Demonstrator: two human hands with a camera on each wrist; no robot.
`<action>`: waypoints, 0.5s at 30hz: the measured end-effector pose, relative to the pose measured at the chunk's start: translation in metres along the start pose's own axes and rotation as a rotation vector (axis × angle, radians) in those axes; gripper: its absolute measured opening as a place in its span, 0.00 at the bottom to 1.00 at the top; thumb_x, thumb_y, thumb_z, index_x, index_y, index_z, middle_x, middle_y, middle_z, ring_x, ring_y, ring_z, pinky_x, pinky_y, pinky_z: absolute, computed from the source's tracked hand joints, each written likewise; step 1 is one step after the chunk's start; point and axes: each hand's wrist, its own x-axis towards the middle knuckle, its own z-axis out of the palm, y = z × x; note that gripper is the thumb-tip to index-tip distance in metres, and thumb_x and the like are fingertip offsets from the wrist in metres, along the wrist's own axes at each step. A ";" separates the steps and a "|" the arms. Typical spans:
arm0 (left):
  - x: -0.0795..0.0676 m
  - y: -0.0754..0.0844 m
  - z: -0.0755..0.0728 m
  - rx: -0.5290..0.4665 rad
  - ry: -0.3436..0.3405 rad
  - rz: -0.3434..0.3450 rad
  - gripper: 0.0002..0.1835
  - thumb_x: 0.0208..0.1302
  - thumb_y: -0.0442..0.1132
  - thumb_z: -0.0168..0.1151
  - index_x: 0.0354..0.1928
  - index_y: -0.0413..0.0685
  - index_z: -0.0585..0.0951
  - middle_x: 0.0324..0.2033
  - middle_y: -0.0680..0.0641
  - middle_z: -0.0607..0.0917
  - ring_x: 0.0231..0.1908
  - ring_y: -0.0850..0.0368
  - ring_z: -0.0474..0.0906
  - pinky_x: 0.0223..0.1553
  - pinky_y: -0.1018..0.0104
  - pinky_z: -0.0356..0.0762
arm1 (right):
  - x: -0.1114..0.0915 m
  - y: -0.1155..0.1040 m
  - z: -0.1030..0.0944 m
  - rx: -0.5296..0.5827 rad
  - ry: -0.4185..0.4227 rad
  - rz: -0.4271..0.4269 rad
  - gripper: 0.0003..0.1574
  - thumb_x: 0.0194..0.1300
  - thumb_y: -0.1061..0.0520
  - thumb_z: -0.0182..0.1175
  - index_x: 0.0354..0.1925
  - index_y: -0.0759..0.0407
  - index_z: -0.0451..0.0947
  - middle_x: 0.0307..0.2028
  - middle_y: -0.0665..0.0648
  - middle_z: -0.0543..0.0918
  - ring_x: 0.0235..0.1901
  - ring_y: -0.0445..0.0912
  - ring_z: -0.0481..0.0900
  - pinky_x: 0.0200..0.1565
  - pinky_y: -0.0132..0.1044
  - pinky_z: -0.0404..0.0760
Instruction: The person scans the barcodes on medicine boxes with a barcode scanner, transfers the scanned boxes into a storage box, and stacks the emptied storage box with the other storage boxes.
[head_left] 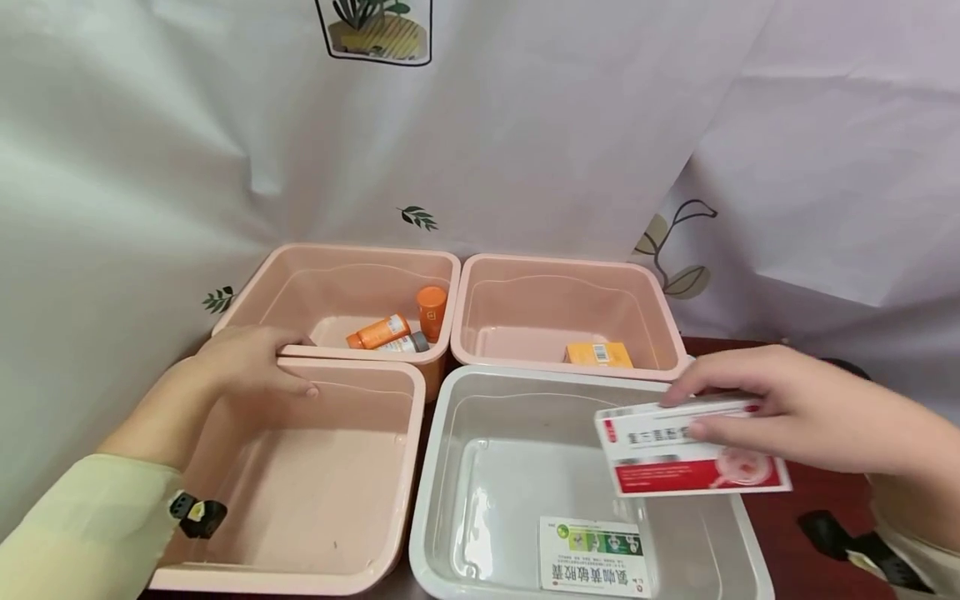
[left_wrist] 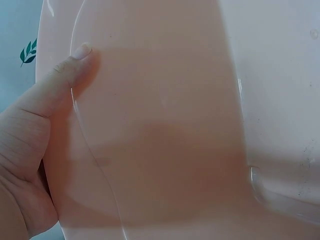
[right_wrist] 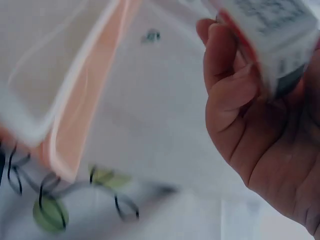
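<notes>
My right hand (head_left: 802, 408) pinches a white and red medicine box (head_left: 693, 450) between thumb and fingers, over the right side of the grey bin (head_left: 442, 467). In the right wrist view that box (right_wrist: 272, 30) is blurred. On the grey bin's floor lies a white and green medicine box (head_left: 596, 557). My left hand (head_left: 243, 362) grips the far rim of the front-left pink bin (head_left: 408, 467). Its thumb (left_wrist: 75, 67) lies against the inner wall in the left wrist view; the other fingers are mostly hidden.
The back-left pink bin (head_left: 337, 250) holds orange tubes (head_left: 378, 332) and an orange-capped container (head_left: 432, 310). A yellow box (head_left: 598, 354) lies in the back-right pink bin (head_left: 555, 265). White patterned cloth (head_left: 525, 125) hangs behind the bins, above a dark red tabletop (head_left: 817, 533).
</notes>
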 end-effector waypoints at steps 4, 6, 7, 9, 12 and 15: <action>0.001 0.001 -0.001 0.000 -0.004 0.013 0.35 0.46 0.69 0.83 0.51 0.57 0.88 0.38 0.58 0.88 0.38 0.57 0.82 0.45 0.48 0.78 | -0.039 0.020 -0.009 0.052 0.071 0.167 0.26 0.65 0.65 0.74 0.54 0.37 0.86 0.45 0.42 0.87 0.38 0.39 0.83 0.36 0.28 0.79; 0.001 0.001 -0.002 0.004 -0.009 0.018 0.35 0.45 0.69 0.83 0.51 0.56 0.88 0.38 0.57 0.88 0.37 0.56 0.82 0.45 0.47 0.78 | -0.057 0.034 -0.009 0.108 0.115 0.225 0.25 0.66 0.69 0.71 0.55 0.44 0.87 0.45 0.46 0.88 0.36 0.41 0.84 0.33 0.30 0.80; 0.001 0.001 -0.002 0.005 -0.011 0.022 0.36 0.45 0.69 0.83 0.51 0.56 0.88 0.38 0.57 0.88 0.38 0.56 0.82 0.44 0.47 0.78 | -0.066 0.041 -0.008 0.139 0.144 0.250 0.25 0.66 0.72 0.69 0.55 0.48 0.88 0.44 0.48 0.88 0.34 0.42 0.85 0.32 0.31 0.81; 0.001 0.001 -0.003 0.005 -0.012 0.020 0.36 0.45 0.70 0.83 0.52 0.56 0.88 0.39 0.56 0.88 0.39 0.55 0.82 0.45 0.46 0.79 | -0.083 0.055 -0.006 0.188 0.210 0.310 0.24 0.66 0.75 0.66 0.54 0.54 0.87 0.41 0.50 0.90 0.29 0.44 0.86 0.27 0.33 0.81; 0.000 0.001 -0.005 0.005 -0.011 0.012 0.36 0.45 0.70 0.82 0.52 0.57 0.88 0.40 0.56 0.88 0.40 0.54 0.83 0.47 0.45 0.79 | -0.102 0.076 -0.003 0.259 0.277 0.425 0.21 0.69 0.75 0.62 0.53 0.56 0.88 0.39 0.50 0.91 0.25 0.48 0.87 0.23 0.37 0.82; -0.001 -0.001 -0.007 0.007 -0.013 0.002 0.36 0.46 0.69 0.83 0.52 0.56 0.87 0.39 0.55 0.88 0.40 0.54 0.82 0.46 0.45 0.79 | -0.112 0.097 0.000 0.347 0.275 0.542 0.20 0.75 0.70 0.60 0.54 0.51 0.89 0.39 0.50 0.91 0.24 0.51 0.88 0.23 0.40 0.84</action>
